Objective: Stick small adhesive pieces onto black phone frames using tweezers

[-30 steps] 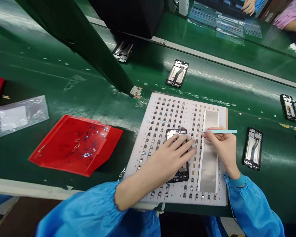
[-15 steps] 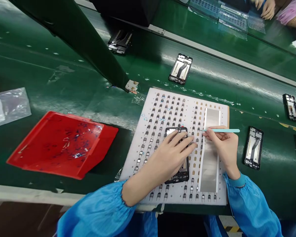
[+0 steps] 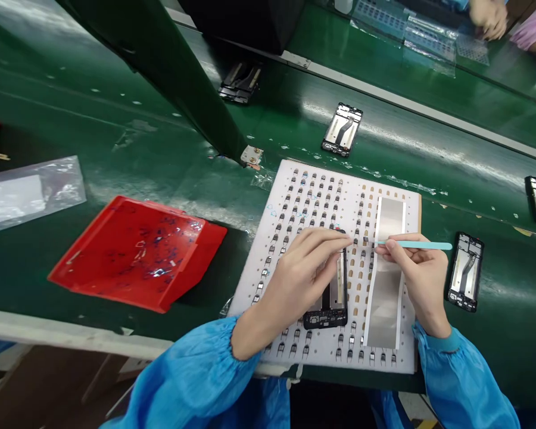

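My left hand (image 3: 301, 262) arches over a black phone frame (image 3: 326, 319) lying on a white pad. Its thumb and fingers come together beside a row of small dark parts; whatever is between the fingertips is hidden. In a pen-like pinch, my right hand (image 3: 417, 274) holds light-blue tweezers (image 3: 429, 245). Their thin tip points left, close to a small dark part (image 3: 365, 241) by my left fingertips. Rows of such little parts fill the white pad (image 3: 261, 298). Under my right hand lies a long silvery strip (image 3: 384, 310) with white edges.
A red bin (image 3: 116, 250) with small scraps stands left, beside a clear plastic bag (image 3: 67, 185). More phone frames lie behind (image 3: 342, 130) and right (image 3: 466, 271). A green post (image 3: 183, 89) slants down behind the pad. Across the bench, another person's hand (image 3: 489, 18) is visible.
My left hand's spread fingers have drawn together, uncovering more of the phone frame. The tweezers have shifted slightly right with my right hand. The whole view has moved a little.
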A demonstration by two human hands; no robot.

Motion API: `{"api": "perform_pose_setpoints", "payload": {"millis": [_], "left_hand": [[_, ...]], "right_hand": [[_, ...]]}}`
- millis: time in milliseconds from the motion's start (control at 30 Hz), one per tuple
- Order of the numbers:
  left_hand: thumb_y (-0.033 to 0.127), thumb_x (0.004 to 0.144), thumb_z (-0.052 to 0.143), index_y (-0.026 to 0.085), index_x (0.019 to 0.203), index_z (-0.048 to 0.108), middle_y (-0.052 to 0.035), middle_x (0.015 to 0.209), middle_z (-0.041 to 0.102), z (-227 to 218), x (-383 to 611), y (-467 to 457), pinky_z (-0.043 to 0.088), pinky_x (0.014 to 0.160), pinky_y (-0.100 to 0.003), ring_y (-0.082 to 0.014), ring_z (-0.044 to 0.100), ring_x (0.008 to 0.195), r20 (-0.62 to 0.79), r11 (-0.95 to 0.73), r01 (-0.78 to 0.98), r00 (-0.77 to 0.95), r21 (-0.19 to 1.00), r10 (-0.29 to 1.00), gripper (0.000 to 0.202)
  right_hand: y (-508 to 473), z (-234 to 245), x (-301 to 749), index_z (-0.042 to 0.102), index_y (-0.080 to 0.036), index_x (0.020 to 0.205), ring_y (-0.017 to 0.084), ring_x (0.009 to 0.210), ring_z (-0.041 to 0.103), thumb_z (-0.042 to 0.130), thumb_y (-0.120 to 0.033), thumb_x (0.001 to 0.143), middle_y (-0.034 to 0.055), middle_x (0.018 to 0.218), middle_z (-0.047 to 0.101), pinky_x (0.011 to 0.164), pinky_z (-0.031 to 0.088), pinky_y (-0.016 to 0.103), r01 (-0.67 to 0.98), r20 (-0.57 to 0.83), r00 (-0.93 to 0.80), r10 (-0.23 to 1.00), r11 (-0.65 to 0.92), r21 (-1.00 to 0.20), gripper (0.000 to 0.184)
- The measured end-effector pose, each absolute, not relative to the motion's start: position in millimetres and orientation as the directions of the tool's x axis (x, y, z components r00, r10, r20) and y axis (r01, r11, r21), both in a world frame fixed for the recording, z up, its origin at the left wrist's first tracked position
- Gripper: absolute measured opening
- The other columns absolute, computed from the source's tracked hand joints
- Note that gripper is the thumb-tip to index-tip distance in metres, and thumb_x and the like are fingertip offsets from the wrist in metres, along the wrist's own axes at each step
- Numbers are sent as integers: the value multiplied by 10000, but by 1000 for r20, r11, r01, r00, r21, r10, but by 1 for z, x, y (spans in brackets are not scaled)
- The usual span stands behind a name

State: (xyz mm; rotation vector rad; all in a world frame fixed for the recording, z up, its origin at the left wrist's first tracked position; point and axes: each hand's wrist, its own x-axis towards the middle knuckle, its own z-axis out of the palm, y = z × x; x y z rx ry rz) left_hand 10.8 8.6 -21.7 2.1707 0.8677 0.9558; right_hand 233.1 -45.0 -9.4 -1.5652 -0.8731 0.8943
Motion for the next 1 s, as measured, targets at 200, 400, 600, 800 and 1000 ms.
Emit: {"api": "perform_pose_setpoints", "payload": {"millis": [200,400,600,800,1000], "left_hand": [[87,1037,679,218,1187,717,-30,1110,763,-9,8,8,616,990,-392,-194,678,1122,443,-619,254,506,743,740,202],[95,1014,713,225,1077,739,-15,1027,783,-11,2,3,624,936,-396,-196,686,1064,466,-610,240,458,755,757,147],[103,971,715,222,910,735,0,899,767,-12,7,-5,617,840,-396,-194,710,931,305,-365,150,319,919,897,135],[219,1018,713,269,980,772,14,947,803,3,-32,-18,647,842,-454,-207,742,924,268,-352,315,281,881,922,87],[384,1121,533,354,1137,762,17,1081,754,16,-123,-16,514,826,-609,-301,707,1181,390,-116,891,-73,440,918,232]], "right_hand": [[-64,10,219,827,-217,917,272,738,863,899,-360,909,61,812,849,671,762,343,98,-69,280,957,-100,-990,160],[-67,13,212,836,-228,951,260,741,864,871,-281,939,50,820,852,665,758,317,105,-21,230,973,-46,-993,65],[-74,4,193,829,-256,1006,259,769,866,854,-176,934,32,883,846,664,762,326,206,159,292,943,100,-973,111],[-60,-3,179,820,-234,1013,279,822,869,844,-187,941,49,890,846,697,768,372,278,272,378,885,172,-945,90],[-23,-13,192,799,-200,953,290,846,873,885,-360,912,63,865,849,785,768,396,125,-11,332,943,-55,-991,186]]}}
